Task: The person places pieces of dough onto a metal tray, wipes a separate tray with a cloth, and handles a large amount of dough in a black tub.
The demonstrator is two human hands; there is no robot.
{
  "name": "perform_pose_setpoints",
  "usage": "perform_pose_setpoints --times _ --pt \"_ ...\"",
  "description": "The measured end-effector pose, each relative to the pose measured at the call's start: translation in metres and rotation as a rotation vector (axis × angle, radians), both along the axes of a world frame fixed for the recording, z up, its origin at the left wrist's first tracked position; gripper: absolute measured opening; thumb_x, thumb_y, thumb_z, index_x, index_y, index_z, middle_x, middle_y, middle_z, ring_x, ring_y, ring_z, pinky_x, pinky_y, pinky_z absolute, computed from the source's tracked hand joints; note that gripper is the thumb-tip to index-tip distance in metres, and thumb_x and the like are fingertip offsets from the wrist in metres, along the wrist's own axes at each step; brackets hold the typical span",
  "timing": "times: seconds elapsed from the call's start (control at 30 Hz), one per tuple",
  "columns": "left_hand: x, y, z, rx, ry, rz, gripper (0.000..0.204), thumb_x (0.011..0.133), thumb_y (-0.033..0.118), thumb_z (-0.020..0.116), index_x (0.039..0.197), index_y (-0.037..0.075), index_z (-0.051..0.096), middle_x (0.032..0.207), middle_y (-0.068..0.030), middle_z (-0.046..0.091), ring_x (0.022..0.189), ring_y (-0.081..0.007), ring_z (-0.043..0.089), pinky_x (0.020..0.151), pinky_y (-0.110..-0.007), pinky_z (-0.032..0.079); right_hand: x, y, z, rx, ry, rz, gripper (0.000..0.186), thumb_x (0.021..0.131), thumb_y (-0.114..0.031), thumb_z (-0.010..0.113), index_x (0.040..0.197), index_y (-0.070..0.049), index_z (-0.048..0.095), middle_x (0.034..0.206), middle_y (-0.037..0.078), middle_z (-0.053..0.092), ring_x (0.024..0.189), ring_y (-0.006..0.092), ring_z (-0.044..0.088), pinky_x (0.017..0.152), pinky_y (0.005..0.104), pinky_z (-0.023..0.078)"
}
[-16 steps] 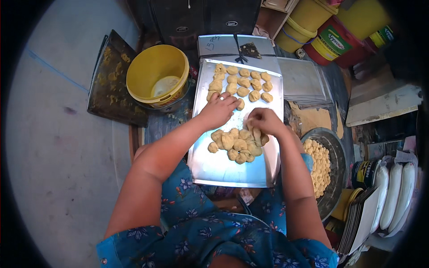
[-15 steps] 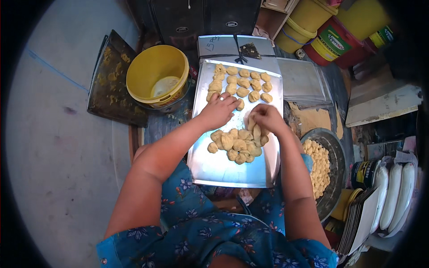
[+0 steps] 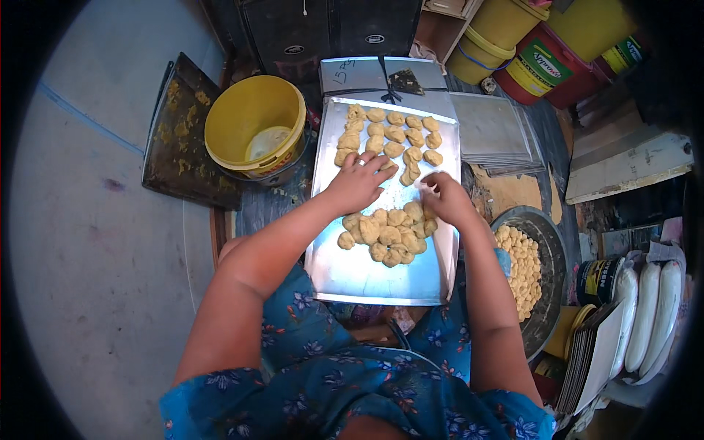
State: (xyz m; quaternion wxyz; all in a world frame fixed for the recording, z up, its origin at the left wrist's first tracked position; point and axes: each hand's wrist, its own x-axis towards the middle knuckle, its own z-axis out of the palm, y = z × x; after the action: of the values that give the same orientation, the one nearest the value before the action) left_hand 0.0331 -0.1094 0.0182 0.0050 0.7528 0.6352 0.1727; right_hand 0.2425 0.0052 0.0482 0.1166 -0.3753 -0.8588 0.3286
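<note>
1. The left hand [image 3: 359,182] lies palm down, fingers spread, on the metal baking tray [image 3: 367,271], its fingertips touching the arranged dough pieces [image 3: 392,136] at the tray's 12 o'clock end; whether it grips one cannot be told.
2. The right hand [image 3: 444,196] is curled, its fingertips pinched at a dough piece at the edge of the heaped dough pieces [image 3: 385,235] at tray centre.
3. Risk, as a judgement: the spread left hand could flatten or nudge the arranged pieces, and pulling from the heap could drag stuck neighbours along.
4. The tray's 6 o'clock edge sits near the person's lap; a knock might tip it.
5. At 3 o'clock a dark pan of dough pieces [image 3: 517,264]; at 10 o'clock a yellow bucket [image 3: 253,132]; beyond it a soiled dark tray [image 3: 176,139].
</note>
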Motion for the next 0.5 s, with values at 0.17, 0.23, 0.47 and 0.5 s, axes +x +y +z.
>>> perform_pose_setpoints --times 0.17,0.23,0.47,0.5 --pt "0.018 0.021 0.010 -0.022 -0.072 -0.068 0.042 0.079 0.017 0.059 0.121 0.011 0.055 0.119 -0.0085 0.054 0.120 -0.0258 0.042 0.099 -0.045 0.027 0.034 0.010 -0.014 -0.300 -0.009 0.145 0.027 0.073 -0.013 0.066 0.099 -0.006 0.067 0.099 0.015 0.056 0.093 0.0268 0.057 0.082 0.0337 0.046" --pt "0.029 0.034 0.006 0.006 -0.061 -0.054 0.040 0.079 0.017 0.059 0.118 0.010 0.056 0.115 -0.0081 0.055 0.118 -0.0251 0.043 0.098 -0.045 0.028 0.042 0.015 -0.020 -0.401 0.030 0.168 0.028 0.074 -0.008 0.066 0.102 -0.004 0.065 0.101 0.010 0.056 0.092 0.0212 0.056 0.082 0.0311 0.046" --pt "0.039 0.049 0.008 -0.047 0.121 -0.065 0.020 0.087 0.012 0.047 0.096 0.012 0.064 0.094 -0.0037 0.060 0.100 -0.0196 0.054 0.090 -0.037 0.033 0.035 0.039 -0.044 -0.347 0.177 0.005 0.017 0.079 0.001 0.057 0.095 -0.002 0.062 0.079 0.002 0.062 0.070 0.0099 0.056 0.068 0.0251 0.047" --pt "0.038 0.047 0.007 0.006 0.065 -0.067 0.020 0.086 0.013 0.048 0.098 0.012 0.064 0.096 -0.0047 0.060 0.100 -0.0203 0.054 0.091 -0.037 0.033 0.032 0.043 -0.043 -0.402 0.250 -0.004 0.016 0.078 -0.003 0.059 0.093 -0.002 0.062 0.079 0.004 0.062 0.070 0.0117 0.057 0.065 0.0270 0.047"
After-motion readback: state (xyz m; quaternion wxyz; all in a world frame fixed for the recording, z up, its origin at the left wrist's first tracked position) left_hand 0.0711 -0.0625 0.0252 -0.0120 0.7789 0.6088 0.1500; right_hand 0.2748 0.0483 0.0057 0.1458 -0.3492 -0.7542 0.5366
